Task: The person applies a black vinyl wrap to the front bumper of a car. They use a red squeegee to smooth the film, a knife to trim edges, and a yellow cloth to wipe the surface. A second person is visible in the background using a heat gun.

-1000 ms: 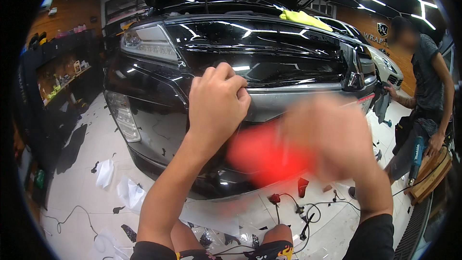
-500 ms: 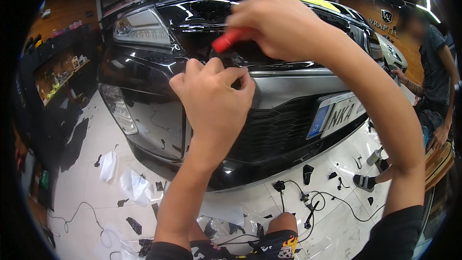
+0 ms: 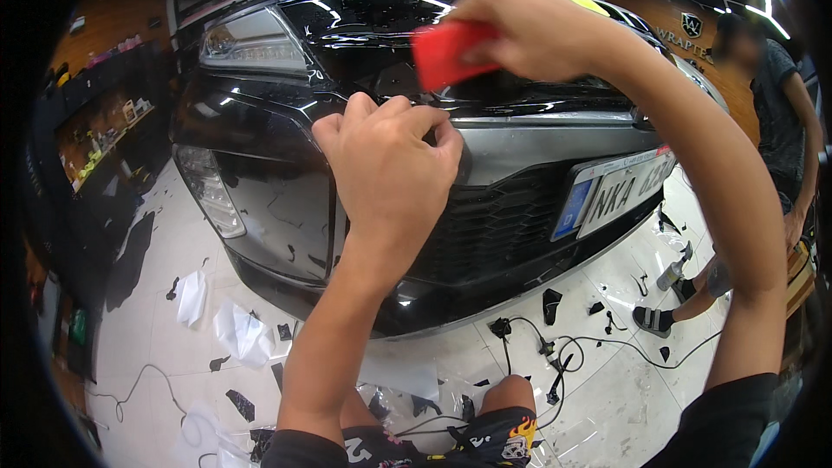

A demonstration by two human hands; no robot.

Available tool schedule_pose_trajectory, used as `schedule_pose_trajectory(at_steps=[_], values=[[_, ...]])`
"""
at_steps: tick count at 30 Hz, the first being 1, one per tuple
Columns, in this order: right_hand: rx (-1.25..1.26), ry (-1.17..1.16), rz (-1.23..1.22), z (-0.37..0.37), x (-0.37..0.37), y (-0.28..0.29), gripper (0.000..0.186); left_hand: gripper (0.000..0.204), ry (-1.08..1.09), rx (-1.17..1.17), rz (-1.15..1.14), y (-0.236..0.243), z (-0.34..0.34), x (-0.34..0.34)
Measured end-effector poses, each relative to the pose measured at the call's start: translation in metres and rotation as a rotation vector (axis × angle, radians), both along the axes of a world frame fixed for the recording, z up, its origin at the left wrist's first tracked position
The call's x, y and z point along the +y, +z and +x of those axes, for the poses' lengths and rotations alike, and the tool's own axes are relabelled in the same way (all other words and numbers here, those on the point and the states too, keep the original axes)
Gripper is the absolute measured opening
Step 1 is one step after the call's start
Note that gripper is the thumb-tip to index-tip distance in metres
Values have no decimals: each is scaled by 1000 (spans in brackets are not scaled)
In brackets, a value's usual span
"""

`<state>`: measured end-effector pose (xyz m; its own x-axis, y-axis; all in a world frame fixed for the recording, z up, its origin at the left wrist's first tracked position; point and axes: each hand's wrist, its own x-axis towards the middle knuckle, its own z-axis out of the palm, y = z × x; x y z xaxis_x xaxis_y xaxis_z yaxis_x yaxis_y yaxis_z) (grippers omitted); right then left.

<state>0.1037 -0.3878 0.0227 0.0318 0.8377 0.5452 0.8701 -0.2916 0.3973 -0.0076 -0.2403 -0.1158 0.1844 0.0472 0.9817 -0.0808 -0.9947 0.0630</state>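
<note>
- Grasping red card (image 3: 444, 55) in fingers of right hand (image 3: 529, 30), before black panel (image 3: 368, 45); cannot tell if touching.
- Holding fingers of left hand (image 3: 392, 156) curled at panel's lower edge; cannot tell if pinching anything.
- Judge as part-done: glossy black across panel, dark offcuts (image 3: 551, 306) on floor (image 3: 147, 342).
- Judge as unfinished near both hands; cannot tell status of grey strip (image 3: 520, 146) below.

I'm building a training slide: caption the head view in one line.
Right hand holds a flat red tool near the left hand at a black car's front.
</note>
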Motion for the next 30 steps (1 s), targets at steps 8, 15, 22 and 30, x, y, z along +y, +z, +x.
schedule_pose_trajectory(at_steps=[8,15,22,30], values=[[135,63,83,6,-39,19,26,10,-15,4,-18,1,3,-7],[66,-44,-268,-11,-12,36,34,10,-14,54,-9,2,2,-5],[-180,-381,-231,77,-165,5,23,7,-21,96,-35,6,0,-13],[74,110,-95,17,-78,30,27,8,-10,107,-76,9,0,-10]])
